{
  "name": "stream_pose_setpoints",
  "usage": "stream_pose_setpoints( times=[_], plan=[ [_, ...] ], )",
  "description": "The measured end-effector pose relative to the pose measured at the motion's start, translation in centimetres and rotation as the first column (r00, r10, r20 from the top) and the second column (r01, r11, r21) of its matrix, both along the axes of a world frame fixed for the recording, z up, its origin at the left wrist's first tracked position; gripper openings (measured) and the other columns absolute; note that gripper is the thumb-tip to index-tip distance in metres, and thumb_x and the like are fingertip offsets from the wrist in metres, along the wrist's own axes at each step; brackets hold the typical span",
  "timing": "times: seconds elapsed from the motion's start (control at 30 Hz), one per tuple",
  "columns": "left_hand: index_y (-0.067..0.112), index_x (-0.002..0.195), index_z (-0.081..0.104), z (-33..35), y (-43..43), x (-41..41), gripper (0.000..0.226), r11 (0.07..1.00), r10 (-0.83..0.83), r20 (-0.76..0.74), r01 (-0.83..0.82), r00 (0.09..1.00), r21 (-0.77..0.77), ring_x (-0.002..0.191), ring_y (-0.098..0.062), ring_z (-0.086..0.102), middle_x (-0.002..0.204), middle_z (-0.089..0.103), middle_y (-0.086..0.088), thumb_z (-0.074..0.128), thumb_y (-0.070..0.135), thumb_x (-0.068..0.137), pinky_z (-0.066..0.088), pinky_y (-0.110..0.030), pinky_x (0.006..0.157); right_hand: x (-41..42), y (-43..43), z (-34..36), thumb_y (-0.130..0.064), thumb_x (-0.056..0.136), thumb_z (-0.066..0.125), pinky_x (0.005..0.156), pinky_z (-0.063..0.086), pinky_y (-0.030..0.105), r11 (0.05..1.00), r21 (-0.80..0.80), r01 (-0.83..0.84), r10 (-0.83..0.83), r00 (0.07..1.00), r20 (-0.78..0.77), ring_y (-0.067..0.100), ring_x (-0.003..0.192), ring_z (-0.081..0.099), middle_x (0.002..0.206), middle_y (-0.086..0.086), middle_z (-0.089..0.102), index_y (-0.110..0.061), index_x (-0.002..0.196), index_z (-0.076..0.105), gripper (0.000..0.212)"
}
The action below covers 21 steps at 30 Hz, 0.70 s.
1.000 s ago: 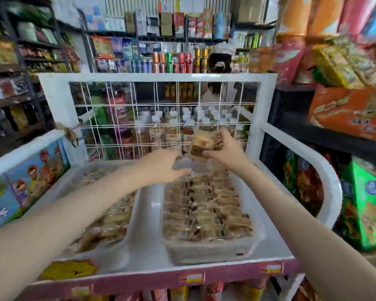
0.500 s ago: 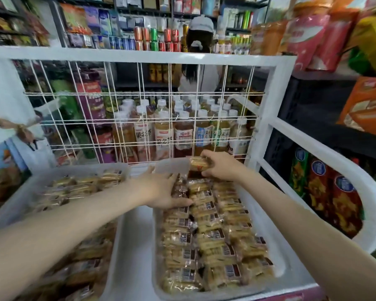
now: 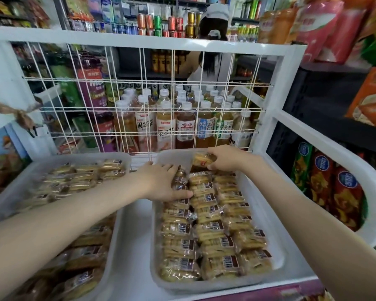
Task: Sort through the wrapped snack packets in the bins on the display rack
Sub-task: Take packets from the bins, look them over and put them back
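At the far left, the left bin [image 3: 74, 157] sat on the white display rack [image 3: 269, 94], filled with wrapped snack packets [image 3: 83, 177] lying in loose, blurred rows. The person's left hand [image 3: 161, 183] reached across the gap between the bins, its fingers straight and spread, lying flat on the far-left column of packets in the right bin [image 3: 204, 284]. It gripped nothing. The right bin held its own packets [image 3: 213, 227] packed flat in three close columns, barcode labels up. At that bin's far end, the right hand [image 3: 228, 158] had its fingers and thumb curled round a single packet [image 3: 203, 160], holding it tilted just above the back row, near the bin's far wall.

Behind both bins rose the rack's wire grid [image 3: 139, 83]. Through it showed capped tea bottles [image 3: 185, 124] standing together, and farther back another person in a white cap [image 3: 215, 11], facing away. To the right of the rack, bags of snacks [image 3: 326, 187] stood upright on a lower shelf.
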<state>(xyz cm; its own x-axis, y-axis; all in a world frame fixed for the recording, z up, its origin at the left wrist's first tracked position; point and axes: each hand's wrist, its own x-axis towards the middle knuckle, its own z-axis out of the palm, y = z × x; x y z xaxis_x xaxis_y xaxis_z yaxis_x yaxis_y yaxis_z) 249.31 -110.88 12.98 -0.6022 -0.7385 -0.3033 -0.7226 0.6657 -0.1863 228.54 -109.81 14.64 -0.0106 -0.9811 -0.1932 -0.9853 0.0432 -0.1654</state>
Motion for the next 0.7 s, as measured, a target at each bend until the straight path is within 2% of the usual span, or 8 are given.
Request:
stream_pose_setpoints(
  times=[0.13, 0.23, 0.3, 0.37, 0.47, 0.53, 0.57, 0.7],
  plan=[
    [0.016, 0.155, -0.008, -0.1, -0.5, -0.2, 0.105, 0.997, 0.032, -0.015, -0.031, 0.999, 0.064, 0.150, -0.023, 0.001, 0.163, -0.003, -0.003, 0.023, 0.084, 0.080, 0.003, -0.048, 0.121, 0.2, -0.6, -0.9, -0.036, 0.099, 0.045, 0.108, 0.035, 0.041, 0.981, 0.181, -0.066, 0.092, 0.987, -0.135, 0.021, 0.129, 0.045, 0.145, -0.002, 0.046, -0.024, 0.142, 0.044, 0.044],
    [0.019, 0.154, -0.012, -0.1, -0.5, -0.1, 0.102, 0.996, 0.035, -0.020, -0.033, 0.999, 0.086, 0.150, -0.022, -0.005, 0.163, -0.007, -0.001, 0.021, 0.083, 0.081, -0.002, -0.049, 0.120, 0.4, -0.6, -0.8, -0.035, 0.098, 0.046, 0.106, 0.039, 0.041, 0.990, 0.104, -0.091, 0.103, 0.988, -0.118, 0.022, 0.126, 0.047, 0.145, 0.000, 0.047, -0.023, 0.140, 0.046, 0.044],
    [0.020, 0.154, -0.009, -0.1, -0.4, 0.1, 0.098, 0.997, 0.016, -0.025, -0.014, 1.000, 0.076, 0.150, -0.021, -0.006, 0.163, -0.006, -0.001, 0.019, 0.081, 0.082, -0.006, -0.049, 0.120, 0.9, -0.5, -0.6, -0.042, 0.096, 0.048, 0.104, 0.040, 0.041, 0.995, 0.002, -0.097, 0.097, 0.995, -0.006, 0.022, 0.126, 0.048, 0.143, 0.001, 0.048, -0.023, 0.141, 0.045, 0.049],
    [0.022, 0.155, -0.005, -0.1, -0.5, 0.3, 0.095, 0.997, 0.005, -0.052, -0.002, 0.999, 0.074, 0.149, -0.021, -0.008, 0.163, -0.005, -0.001, 0.018, 0.080, 0.083, -0.010, -0.049, 0.119, 1.5, -0.7, -0.8, -0.048, 0.093, 0.052, 0.096, 0.045, 0.039, 0.996, -0.032, -0.080, 0.081, 0.996, 0.038, 0.020, 0.116, 0.053, 0.133, 0.001, 0.056, -0.022, 0.134, 0.051, 0.049],
    [0.026, 0.155, -0.003, -0.1, -0.5, 0.6, 0.093, 0.997, 0.001, -0.072, 0.004, 0.997, 0.079, 0.150, -0.021, -0.007, 0.163, -0.005, -0.004, 0.018, 0.081, 0.083, -0.012, -0.049, 0.118, 2.1, -1.4, -1.7, -0.039, 0.094, 0.056, 0.067, 0.041, 0.028, 0.996, -0.027, -0.090, 0.090, 0.996, -0.031, 0.018, 0.087, 0.056, 0.100, 0.001, 0.064, -0.015, 0.105, 0.061, 0.027],
    [0.025, 0.156, 0.000, -0.1, -0.5, 0.6, 0.094, 0.998, 0.003, -0.050, 0.000, 0.999, 0.057, 0.150, -0.022, 0.000, 0.163, 0.003, -0.005, 0.018, 0.082, 0.082, -0.009, -0.048, 0.119, 2.0, -1.4, -1.5, -0.032, 0.095, 0.056, 0.057, 0.034, 0.026, 0.993, -0.062, -0.103, 0.102, 0.994, -0.026, 0.017, 0.075, 0.053, 0.080, -0.003, 0.057, -0.018, 0.082, 0.056, 0.019],
    [0.024, 0.156, 0.001, -0.2, -0.6, 0.5, 0.095, 0.999, 0.005, -0.036, -0.004, 0.999, 0.041, 0.150, -0.023, 0.003, 0.163, 0.007, -0.006, 0.018, 0.082, 0.082, -0.008, -0.048, 0.119, 1.9, -1.3, -1.2, -0.029, 0.095, 0.055, 0.055, 0.034, 0.026, 0.991, -0.075, -0.106, 0.105, 0.994, -0.016, 0.016, 0.071, 0.053, 0.076, -0.005, 0.055, -0.019, 0.078, 0.053, 0.021],
    [0.022, 0.156, 0.003, -0.5, -0.6, 0.2, 0.099, 1.000, 0.025, -0.005, -0.025, 1.000, 0.007, 0.149, -0.027, 0.011, 0.161, 0.014, -0.010, 0.016, 0.085, 0.080, 0.001, -0.050, 0.120, 1.2, -0.4, -0.1, -0.020, 0.097, 0.050, 0.060, 0.043, 0.030, 0.987, -0.105, -0.119, 0.122, 0.992, 0.023, 0.016, 0.074, 0.058, 0.084, -0.002, 0.062, -0.021, 0.096, 0.059, 0.009]
  ],
)
